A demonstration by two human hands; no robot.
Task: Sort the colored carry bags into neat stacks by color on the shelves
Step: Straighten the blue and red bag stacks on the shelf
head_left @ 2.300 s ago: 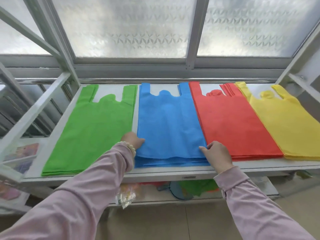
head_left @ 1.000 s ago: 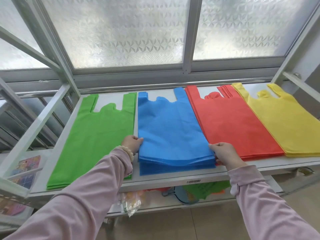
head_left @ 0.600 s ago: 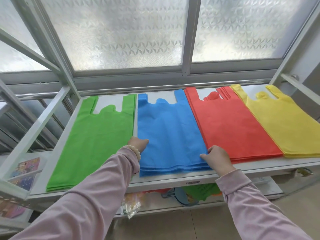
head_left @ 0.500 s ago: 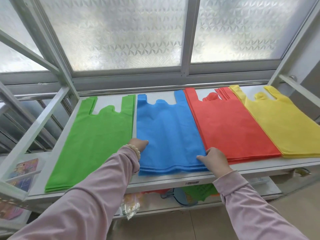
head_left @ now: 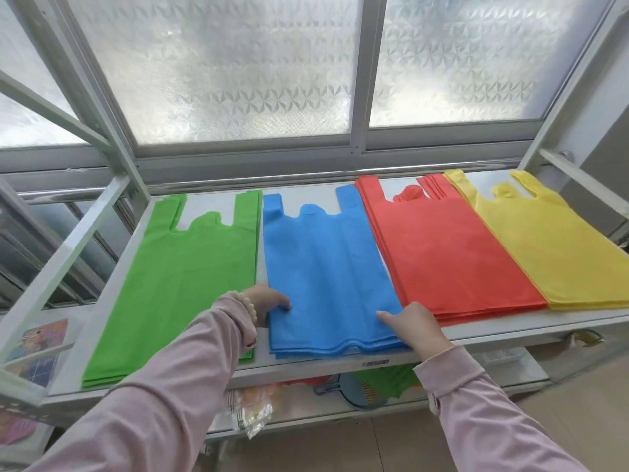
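Lying flat on the white shelf below the frosted window are four stacks of carry bags, one per colour, side by side with handles toward the back edge. The blue stack sits second from the left end, its bottom hem close to the front edge. The left hand rests on that stack's near left corner, fingers loosely curled on the top bag; whether it pinches the layers cannot be told. The right hand lies at the near right corner, fingers spread flat and pressing on the fabric, touching the edge of the red stack. The green stack lies nearest the left end, just apart from the blue one. The yellow stack is at the right end, just beside the red. Both arms wear pale pink sleeves; one bead bracelet circles the left wrist. A lower shelf holds a few coloured items, too hidden to count.
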